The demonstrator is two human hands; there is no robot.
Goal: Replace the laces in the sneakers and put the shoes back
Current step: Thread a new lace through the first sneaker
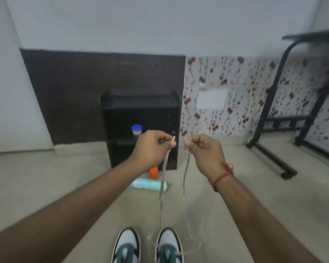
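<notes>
While both tips are raised level, seemingly to even the two halves, left hand (152, 149) and right hand (203, 150) each pinch an end of the white lace (162, 179), trailing down toward the green-and-white sneakers (167, 245) on the floor (46, 177).

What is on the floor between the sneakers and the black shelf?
In the head view, a light blue bottle lies on its side and an orange container stands behind it, between the sneakers and the black shelf. The lace hangs over that stretch.

2 sneakers (126, 245) showing white w/ dark green; laces (164, 168) grey-white; far shelf (140, 111) black; right wall (235, 82) w/ red floral pattern.
</notes>
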